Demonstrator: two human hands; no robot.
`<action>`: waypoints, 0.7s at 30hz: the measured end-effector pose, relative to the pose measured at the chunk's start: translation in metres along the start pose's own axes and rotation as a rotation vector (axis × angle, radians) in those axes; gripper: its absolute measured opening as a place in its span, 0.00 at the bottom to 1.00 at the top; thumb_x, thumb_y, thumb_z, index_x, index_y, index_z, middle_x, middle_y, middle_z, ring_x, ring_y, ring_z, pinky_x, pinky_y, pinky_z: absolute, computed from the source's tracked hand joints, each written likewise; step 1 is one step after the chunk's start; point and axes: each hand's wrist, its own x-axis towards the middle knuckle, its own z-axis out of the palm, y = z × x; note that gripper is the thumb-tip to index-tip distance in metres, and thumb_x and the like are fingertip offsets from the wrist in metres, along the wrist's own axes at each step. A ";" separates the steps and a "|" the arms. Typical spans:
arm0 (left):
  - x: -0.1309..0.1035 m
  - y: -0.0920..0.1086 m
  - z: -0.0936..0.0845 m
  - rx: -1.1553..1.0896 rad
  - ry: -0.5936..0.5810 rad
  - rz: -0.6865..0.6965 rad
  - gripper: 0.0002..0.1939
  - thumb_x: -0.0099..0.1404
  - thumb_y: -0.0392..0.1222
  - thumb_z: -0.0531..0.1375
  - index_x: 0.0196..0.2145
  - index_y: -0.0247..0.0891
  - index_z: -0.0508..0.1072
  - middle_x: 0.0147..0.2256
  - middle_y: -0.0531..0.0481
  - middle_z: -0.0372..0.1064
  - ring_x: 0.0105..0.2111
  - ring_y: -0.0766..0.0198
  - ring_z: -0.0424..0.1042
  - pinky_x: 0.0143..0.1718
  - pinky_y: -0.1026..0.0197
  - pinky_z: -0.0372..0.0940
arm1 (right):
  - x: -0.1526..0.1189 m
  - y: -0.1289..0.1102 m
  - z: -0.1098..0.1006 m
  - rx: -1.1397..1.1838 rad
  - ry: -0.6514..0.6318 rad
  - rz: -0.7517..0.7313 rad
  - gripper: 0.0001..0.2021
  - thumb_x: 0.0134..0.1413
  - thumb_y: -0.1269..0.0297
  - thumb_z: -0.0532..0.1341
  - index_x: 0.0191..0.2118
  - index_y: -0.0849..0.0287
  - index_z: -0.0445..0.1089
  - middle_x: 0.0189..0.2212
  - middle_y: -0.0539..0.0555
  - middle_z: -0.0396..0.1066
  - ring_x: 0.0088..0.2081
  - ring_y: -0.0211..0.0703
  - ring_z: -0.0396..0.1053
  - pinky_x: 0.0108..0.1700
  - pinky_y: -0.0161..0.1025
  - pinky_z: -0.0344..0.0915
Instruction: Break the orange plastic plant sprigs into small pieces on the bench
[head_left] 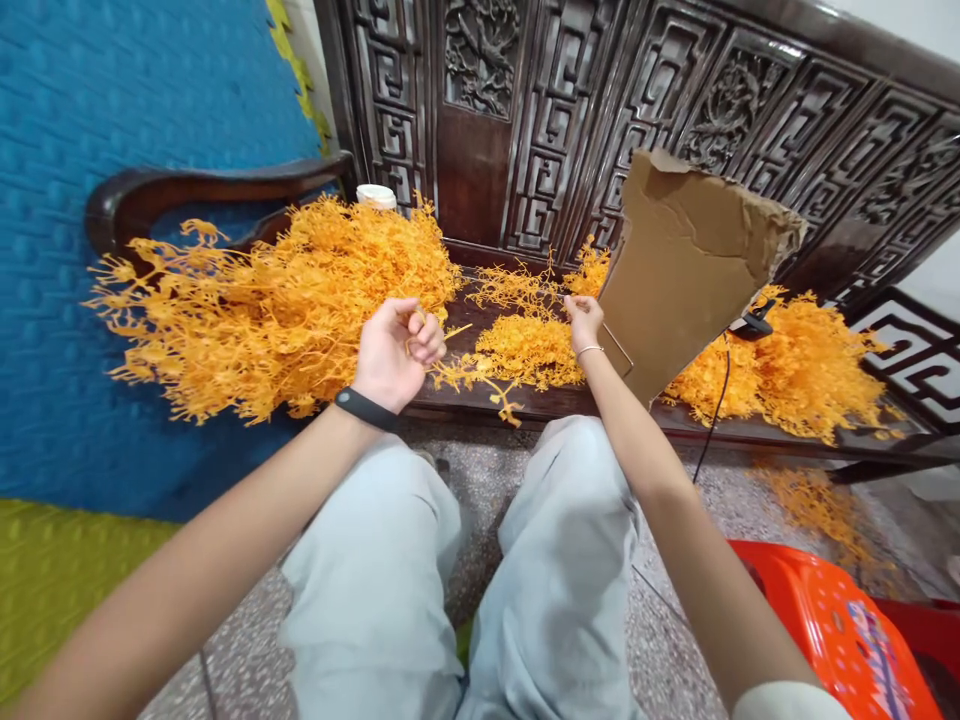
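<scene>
On the carved wooden bench [525,405], both hands' fingers seemingly pinch orange plastic sprigs [517,350].

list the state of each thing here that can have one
left hand: fingers curled shut on an orange plastic sprig
right hand: fingers pinching a sprig on the bench
big sprig pile: heaped loose, left end of the wooden bench
cardboard sheet: torn, propped upright
black cable: hanging off the bench

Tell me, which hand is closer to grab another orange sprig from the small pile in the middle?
Probably the right hand: its fingers already touch the middle pile. The left hand is closed around a sprig.
</scene>
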 end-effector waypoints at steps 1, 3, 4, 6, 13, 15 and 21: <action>-0.001 0.002 -0.001 0.007 -0.006 0.006 0.21 0.63 0.37 0.44 0.12 0.36 0.52 0.12 0.54 0.46 0.12 0.72 0.46 0.14 0.66 0.46 | 0.001 0.004 -0.002 -0.042 -0.012 0.006 0.08 0.42 0.64 0.62 0.28 0.61 0.63 0.22 0.46 0.63 0.25 0.32 0.60 0.31 0.32 0.61; -0.003 0.005 -0.002 0.022 -0.015 0.016 0.22 0.63 0.37 0.43 0.12 0.36 0.52 0.12 0.54 0.46 0.12 0.72 0.46 0.15 0.66 0.46 | 0.004 0.010 -0.006 -0.126 -0.032 0.045 0.09 0.41 0.64 0.62 0.31 0.62 0.64 0.21 0.45 0.62 0.24 0.33 0.61 0.31 0.32 0.61; -0.004 0.006 -0.003 0.029 -0.019 0.017 0.22 0.64 0.37 0.43 0.12 0.36 0.52 0.12 0.54 0.46 0.12 0.72 0.46 0.15 0.66 0.46 | 0.006 0.014 -0.009 -0.159 -0.043 0.065 0.09 0.41 0.65 0.62 0.31 0.62 0.65 0.20 0.45 0.62 0.23 0.33 0.61 0.30 0.32 0.61; -0.006 0.007 -0.003 0.037 -0.026 0.017 0.22 0.64 0.37 0.42 0.13 0.36 0.52 0.13 0.54 0.46 0.12 0.72 0.47 0.15 0.66 0.47 | 0.007 0.020 -0.015 -0.203 -0.067 0.094 0.06 0.40 0.67 0.62 0.28 0.62 0.66 0.19 0.45 0.62 0.23 0.32 0.61 0.30 0.32 0.61; -0.006 0.009 -0.006 0.036 -0.041 0.030 0.22 0.65 0.37 0.42 0.13 0.36 0.52 0.13 0.55 0.43 0.13 0.72 0.45 0.16 0.66 0.47 | 0.000 0.022 -0.023 -0.238 -0.193 0.166 0.03 0.36 0.69 0.63 0.23 0.63 0.70 0.17 0.46 0.65 0.22 0.33 0.61 0.28 0.33 0.61; -0.006 0.009 -0.006 0.034 -0.040 0.032 0.22 0.65 0.37 0.42 0.13 0.36 0.52 0.13 0.55 0.43 0.13 0.73 0.45 0.16 0.66 0.47 | -0.002 0.019 -0.020 -0.237 -0.206 0.173 0.04 0.35 0.69 0.63 0.23 0.63 0.70 0.20 0.48 0.68 0.24 0.33 0.62 0.29 0.34 0.62; -0.008 0.011 -0.003 0.026 -0.013 0.026 0.23 0.65 0.38 0.42 0.12 0.36 0.51 0.12 0.55 0.43 0.12 0.73 0.45 0.16 0.66 0.47 | -0.001 0.019 -0.013 -0.275 -0.168 0.190 0.03 0.33 0.71 0.61 0.22 0.63 0.70 0.24 0.52 0.72 0.30 0.38 0.68 0.37 0.37 0.66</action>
